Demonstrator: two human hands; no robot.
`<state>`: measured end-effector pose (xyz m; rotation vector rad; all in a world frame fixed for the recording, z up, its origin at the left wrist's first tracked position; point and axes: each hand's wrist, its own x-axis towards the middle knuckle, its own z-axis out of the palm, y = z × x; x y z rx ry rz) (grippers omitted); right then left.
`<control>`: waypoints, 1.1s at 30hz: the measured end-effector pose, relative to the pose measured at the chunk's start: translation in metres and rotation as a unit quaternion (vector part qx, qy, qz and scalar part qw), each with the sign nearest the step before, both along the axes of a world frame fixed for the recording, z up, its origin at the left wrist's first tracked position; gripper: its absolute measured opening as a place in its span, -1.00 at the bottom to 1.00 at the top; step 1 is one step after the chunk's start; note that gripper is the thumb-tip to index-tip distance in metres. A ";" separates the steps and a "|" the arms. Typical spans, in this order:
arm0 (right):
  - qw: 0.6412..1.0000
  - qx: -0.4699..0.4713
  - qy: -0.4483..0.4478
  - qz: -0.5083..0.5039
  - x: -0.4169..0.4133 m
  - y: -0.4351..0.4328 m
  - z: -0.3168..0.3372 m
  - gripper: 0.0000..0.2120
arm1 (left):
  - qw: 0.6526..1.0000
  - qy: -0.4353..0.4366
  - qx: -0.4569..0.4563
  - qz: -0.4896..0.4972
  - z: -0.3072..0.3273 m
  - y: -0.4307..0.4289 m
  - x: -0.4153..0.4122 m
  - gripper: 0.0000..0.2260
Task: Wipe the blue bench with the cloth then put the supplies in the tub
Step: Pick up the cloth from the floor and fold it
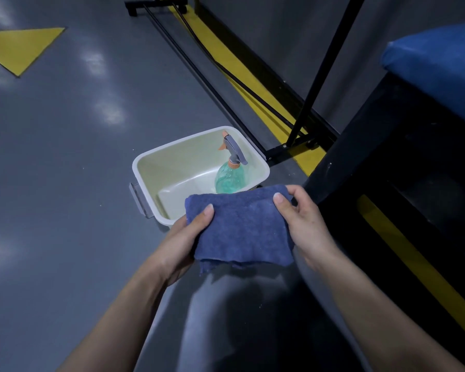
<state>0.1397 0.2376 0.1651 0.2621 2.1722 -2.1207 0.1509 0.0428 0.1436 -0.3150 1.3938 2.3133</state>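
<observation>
A folded blue cloth [239, 226] is held between both hands just above the near edge of the white tub [156, 159]. My left hand [183, 240] grips its left side, thumb on top. My right hand [304, 224] grips its right side. Inside the tub, at its right end, a green spray bottle [230, 175] with a grey and orange trigger head leans against the wall. The cloth hides the tub's near right corner. The blue bench [438, 65] shows at the upper right, its padded top above a black base.
The tub stands on a glossy grey floor with yellow markings [22, 47]. A black metal stand [290, 146] with a slanted pole and floor rails lies behind the tub. A yellow line [419, 269] runs along the bench's black base.
</observation>
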 end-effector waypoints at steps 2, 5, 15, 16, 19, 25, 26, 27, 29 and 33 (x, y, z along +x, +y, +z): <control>1.000 0.010 -0.009 0.028 -0.002 0.002 0.005 -0.85 | 1.000 0.006 -0.016 0.011 0.003 0.002 -0.004 -0.67; 0.996 -0.018 -0.039 0.076 -0.003 0.004 0.008 -0.65 | 1.000 -0.009 -0.007 0.011 0.009 0.001 -0.011 -0.69; 0.984 0.001 -0.139 0.109 0.025 0.013 -0.054 -0.47 | 0.993 -0.061 0.004 -0.102 -0.029 -0.007 0.013 -0.59; 0.980 0.050 -0.154 0.114 0.029 0.012 -0.066 -0.44 | 0.990 -0.064 -0.014 -0.121 -0.041 -0.008 0.016 -0.57; 0.959 0.190 -0.181 0.102 0.035 0.008 -0.100 -0.45 | 0.977 -0.068 -0.130 -0.153 -0.079 -0.005 0.022 -0.41; 0.916 0.355 -0.179 0.062 0.038 -0.010 -0.129 -0.48 | 0.855 -0.013 -0.513 -0.071 -0.133 0.017 0.032 -0.45; 0.882 0.442 -0.130 0.099 0.042 -0.012 -0.126 -0.51 | 0.799 0.059 -0.595 -0.072 -0.135 0.017 0.039 -0.46; 0.836 0.523 -0.073 0.151 0.045 -0.013 -0.122 -0.57 | 0.735 0.148 -0.656 -0.088 -0.138 0.016 0.045 -0.47; 0.755 0.595 -0.007 0.275 0.048 -0.012 -0.118 -0.62 | 0.654 0.280 -0.692 -0.127 -0.150 0.009 0.056 -0.46; 0.673 0.613 -0.036 0.412 0.051 -0.008 -0.126 -0.59 | 0.645 0.297 -0.670 -0.215 -0.165 -0.005 0.061 -0.31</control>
